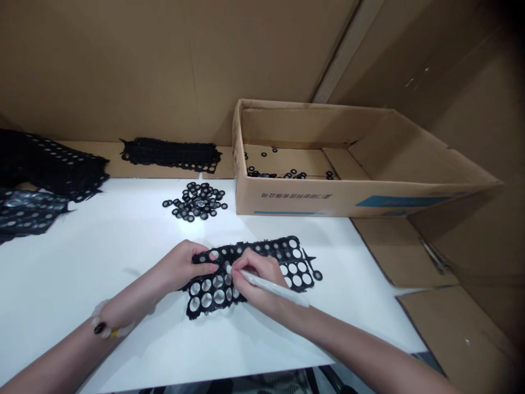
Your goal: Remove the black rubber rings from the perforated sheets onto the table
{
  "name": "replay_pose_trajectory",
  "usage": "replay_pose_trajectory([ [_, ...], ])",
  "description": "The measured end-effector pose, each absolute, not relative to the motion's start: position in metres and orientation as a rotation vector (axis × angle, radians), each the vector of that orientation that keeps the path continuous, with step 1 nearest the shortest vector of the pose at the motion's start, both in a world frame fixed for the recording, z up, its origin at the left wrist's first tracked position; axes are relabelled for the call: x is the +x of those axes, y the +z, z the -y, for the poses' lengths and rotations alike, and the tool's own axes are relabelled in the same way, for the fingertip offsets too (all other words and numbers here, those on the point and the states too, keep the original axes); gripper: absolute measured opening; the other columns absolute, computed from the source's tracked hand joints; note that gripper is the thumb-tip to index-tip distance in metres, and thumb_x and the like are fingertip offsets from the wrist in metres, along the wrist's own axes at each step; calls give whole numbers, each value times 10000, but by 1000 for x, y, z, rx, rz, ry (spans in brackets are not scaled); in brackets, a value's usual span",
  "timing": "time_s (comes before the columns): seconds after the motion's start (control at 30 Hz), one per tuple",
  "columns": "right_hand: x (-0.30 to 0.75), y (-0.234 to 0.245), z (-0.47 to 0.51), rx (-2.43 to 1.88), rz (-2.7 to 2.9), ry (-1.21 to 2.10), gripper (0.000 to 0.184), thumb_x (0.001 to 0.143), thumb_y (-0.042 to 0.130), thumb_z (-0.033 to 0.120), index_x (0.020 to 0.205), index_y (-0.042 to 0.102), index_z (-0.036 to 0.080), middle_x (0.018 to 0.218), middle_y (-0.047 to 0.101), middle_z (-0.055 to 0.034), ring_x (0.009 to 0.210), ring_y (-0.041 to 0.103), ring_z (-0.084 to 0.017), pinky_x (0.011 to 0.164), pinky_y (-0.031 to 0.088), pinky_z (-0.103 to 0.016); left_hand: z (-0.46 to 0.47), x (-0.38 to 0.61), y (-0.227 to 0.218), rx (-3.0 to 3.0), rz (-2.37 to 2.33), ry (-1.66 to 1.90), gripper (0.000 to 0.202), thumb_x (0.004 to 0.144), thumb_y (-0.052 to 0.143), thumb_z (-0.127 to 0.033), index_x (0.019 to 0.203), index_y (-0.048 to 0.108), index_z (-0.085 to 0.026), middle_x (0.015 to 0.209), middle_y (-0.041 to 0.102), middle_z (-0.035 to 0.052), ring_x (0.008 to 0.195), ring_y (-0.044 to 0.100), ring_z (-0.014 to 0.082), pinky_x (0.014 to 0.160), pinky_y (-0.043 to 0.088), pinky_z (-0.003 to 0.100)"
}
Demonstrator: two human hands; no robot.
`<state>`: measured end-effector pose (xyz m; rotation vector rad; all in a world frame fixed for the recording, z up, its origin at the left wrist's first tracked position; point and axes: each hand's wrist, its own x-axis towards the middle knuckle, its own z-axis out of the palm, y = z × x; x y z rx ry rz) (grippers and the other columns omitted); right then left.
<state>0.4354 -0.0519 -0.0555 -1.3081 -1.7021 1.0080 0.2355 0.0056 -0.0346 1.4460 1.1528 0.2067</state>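
A black rubber-like sheet [200, 294] with rows of round holes lies on the white table in front of me. Some holes along its far rows still hold small discs or rings, while the near rows show through. My left hand [182, 267] pinches the sheet's left end between thumb and fingers. In my right hand [258, 273] is a white pen-like tool [276, 287], its tip pressed against the sheet near my left fingertips. A small black ring [317, 275] and a thin pointed scrap [309, 257] lie by the sheet's right end.
Behind the sheet is a pile of black rings [199, 203]. A cardboard box [295, 198] at the back right has several rings inside. Stacked black sheets [170, 153] lie along the back, with more perforated sheets [53, 161] at the left. Cardboard walls [143, 65] enclose the table [102, 230].
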Motion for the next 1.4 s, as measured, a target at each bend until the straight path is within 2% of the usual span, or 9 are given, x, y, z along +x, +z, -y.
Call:
replay_pose_trajectory([
  [0.33,426,-62,52,-1334,1704,963,120,801,537,145,697,523,204,576,533,50,505,507,-96,525,377,-199,-5,235,-27,1331,-1078,154,295,719,638,-425,755,592,-136,628,499,-27,596,430,122,579,326,239],
  [0.53,426,-63,52,-1350,1679,904,118,798,546,137,704,528,207,601,574,45,511,519,-102,510,366,-201,-5,230,-20,1363,-948,103,309,785,621,-441,966,605,-192,921,611,7,847,537,172,712,425,250],
  [0.7,426,-65,50,-1384,1653,972,115,805,554,159,703,537,208,569,537,55,490,480,-97,505,353,-204,-1,236,-36,1896,-1178,196,271,759,609,-438,760,548,-174,741,553,6,695,517,172,627,398,271],
  [0.77,427,-65,49,-1374,1641,1007,105,813,559,183,713,538,208,567,526,54,496,477,-100,507,353,-206,1,237,-39,2087,-1253,267,194,784,564,-370,832,557,-182,856,573,37,797,530,203,707,417,299],
  [0.87,428,-65,48,-1358,1598,1060,96,810,570,205,722,532,207,579,536,53,504,479,-101,498,351,-205,4,237,-38,2328,-1458,386,261,785,533,-321,1018,541,-204,1085,525,85,996,462,270,809,399,371],
  [0.97,428,-66,47,-1366,1533,1103,106,797,580,202,708,522,204,597,557,50,512,485,-101,493,350,-202,6,237,-36,2472,-1520,245,168,807,515,-358,837,559,-199,894,563,74,893,445,271,768,348,397],
  [1.07,429,-70,46,-1375,1486,1152,108,799,579,199,711,516,202,615,567,44,532,493,-106,502,361,-206,3,239,-35,2423,-1388,71,279,866,419,-307,627,499,-188,652,545,45,774,453,232,761,305,396],
  [1.2,430,-74,44,-1332,1375,1277,104,813,575,217,734,509,204,661,606,22,580,558,-132,530,414,-226,-9,235,-32,2073,-1299,141,275,841,391,-286,605,490,-185,651,533,18,745,478,207,730,334,335],
  [1.4,433,-73,42,-1251,1201,1426,130,809,594,231,727,496,205,680,643,7,622,622,-152,556,466,-243,-42,198,-29,1510,-1513,510,255,787,446,-405,675,500,-183,672,514,-2,660,458,171,618,351,272],
])
